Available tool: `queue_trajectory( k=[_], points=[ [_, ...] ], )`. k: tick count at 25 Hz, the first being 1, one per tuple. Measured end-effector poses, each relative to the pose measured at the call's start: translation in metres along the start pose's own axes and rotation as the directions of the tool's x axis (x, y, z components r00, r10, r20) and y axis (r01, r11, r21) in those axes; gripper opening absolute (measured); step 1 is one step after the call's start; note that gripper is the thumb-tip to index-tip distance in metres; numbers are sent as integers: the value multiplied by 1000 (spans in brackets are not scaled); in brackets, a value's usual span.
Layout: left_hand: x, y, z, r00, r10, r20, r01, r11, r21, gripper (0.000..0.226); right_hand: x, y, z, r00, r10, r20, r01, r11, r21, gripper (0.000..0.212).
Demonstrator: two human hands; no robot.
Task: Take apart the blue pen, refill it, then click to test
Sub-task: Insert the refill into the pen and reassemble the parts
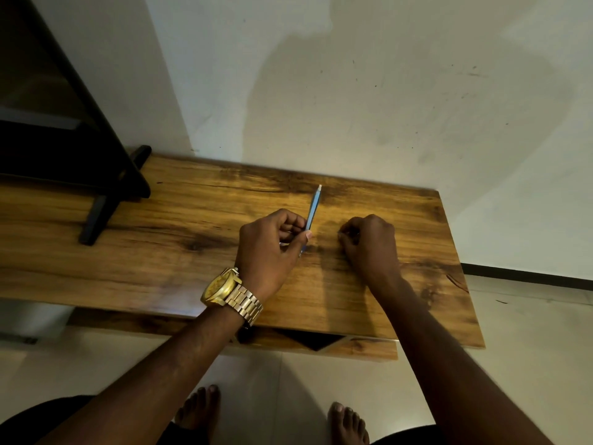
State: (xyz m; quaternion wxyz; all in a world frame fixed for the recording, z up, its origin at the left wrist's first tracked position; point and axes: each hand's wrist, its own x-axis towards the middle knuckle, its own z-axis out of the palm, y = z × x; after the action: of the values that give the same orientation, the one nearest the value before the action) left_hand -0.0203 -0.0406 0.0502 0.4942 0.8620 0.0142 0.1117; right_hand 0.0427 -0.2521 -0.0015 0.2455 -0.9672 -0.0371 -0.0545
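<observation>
The blue pen [313,207] has a slim blue barrel and a pale far end that points toward the wall. My left hand [272,248], with a gold watch on the wrist, is shut on the pen's near part between thumb and fingers, just above the wooden table [179,239]. My right hand [369,245] rests on the table a short way to the right of the pen, its fingers curled inward. Something small may sit pinched at those fingertips, but it is too small and dark to tell. The pen's near end is hidden under my left hand.
A dark stand [106,175] with a slanted foot occupies the table's left part. The white wall [353,91] rises right behind the table. The table's right edge [462,271] is close to my right hand. My bare feet [348,425] are on the tiled floor below.
</observation>
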Motion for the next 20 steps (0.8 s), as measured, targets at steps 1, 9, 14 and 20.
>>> queue_trajectory(
  k=[1, 9, 14, 20],
  points=[
    [0, 0, 0, 1000, 3, 4, -3, 1000, 1, 16, -1, -1, 1, 1000, -7, 0, 7, 1000, -15, 10],
    [3, 0, -1, 1000, 31, -8, -31, 1000, 6, 14, -3, -27, -41, 987, 143, -77, -9, 518, 855, 11],
    [2, -1, 4, 998, 63, 7, -64, 996, 61, 18, -8, -28, -48, 996, 73, -59, 19, 463, 886, 17],
    [2, 1, 7, 995, 101, 21, -103, 991, 86, 21, -11, -19, -54, 995, 25, -97, 66, 567, 821, 18]
  ],
)
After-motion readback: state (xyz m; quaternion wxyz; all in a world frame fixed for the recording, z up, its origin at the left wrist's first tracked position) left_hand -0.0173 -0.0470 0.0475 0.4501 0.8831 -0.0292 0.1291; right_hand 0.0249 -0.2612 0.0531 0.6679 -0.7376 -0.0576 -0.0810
